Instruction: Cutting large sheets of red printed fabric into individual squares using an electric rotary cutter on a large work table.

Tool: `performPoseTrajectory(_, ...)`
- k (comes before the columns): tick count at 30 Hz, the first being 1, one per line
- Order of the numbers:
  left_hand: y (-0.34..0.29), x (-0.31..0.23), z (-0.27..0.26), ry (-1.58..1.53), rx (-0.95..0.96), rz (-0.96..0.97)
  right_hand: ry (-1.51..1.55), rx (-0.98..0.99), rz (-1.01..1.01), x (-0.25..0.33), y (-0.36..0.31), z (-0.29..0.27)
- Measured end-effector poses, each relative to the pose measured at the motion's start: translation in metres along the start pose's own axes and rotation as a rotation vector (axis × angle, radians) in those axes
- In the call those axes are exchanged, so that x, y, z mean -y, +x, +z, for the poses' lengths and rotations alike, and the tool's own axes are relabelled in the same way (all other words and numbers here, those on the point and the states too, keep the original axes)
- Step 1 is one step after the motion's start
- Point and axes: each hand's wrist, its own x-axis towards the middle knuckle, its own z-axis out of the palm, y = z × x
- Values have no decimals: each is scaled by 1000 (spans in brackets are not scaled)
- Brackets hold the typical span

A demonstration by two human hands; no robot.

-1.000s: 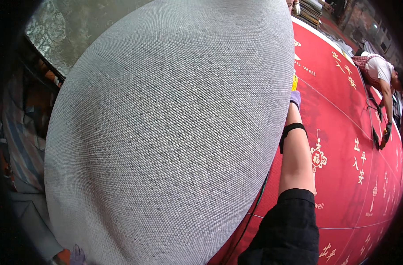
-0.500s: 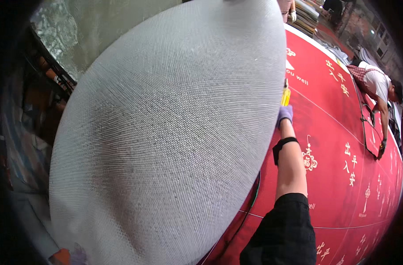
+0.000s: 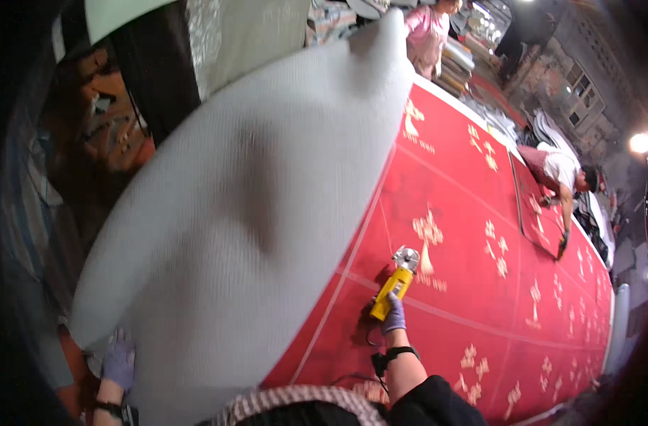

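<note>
A large sheet of matting (image 3: pixel 196 234), its ribbed grey side showing, fills the left half and bulges in folds. At its near left edge my left hand (image 3: pixel 119 361), in a purple glove, rests on the grey surface with fingers stretched out. My right hand (image 3: pixel 393 314), also gloved in purple, is wrapped round a yellow handheld rotary cutter (image 3: pixel 393 290). The cutter's round metal head points away from me, over the red printed matting (image 3: pixel 452 319) to the right of the grey sheet. A cord trails near my right wrist.
At the far end a person in pink (image 3: pixel 429 39) stands by the grey sheet's raised corner. Another person (image 3: pixel 562 170) bends over the red matting at the right, hands at a dark thin frame (image 3: pixel 519 206). Stacked sheets (image 3: pixel 455 67) stand behind.
The grey sheet has come down and away from my view, uncovering more red matting. The cutter in my right hand now shows whole, and my left hand is fuller in view.
</note>
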Motion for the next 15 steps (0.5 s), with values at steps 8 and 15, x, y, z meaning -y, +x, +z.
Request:
performPoseTrajectory(8,43,53,69,-352,-318,88,-100,-131,-16,-63,-174,-33)
performPoseTrajectory(15,110,132,162,85,-388,215,113,-218,-244,-80,-266,-20)
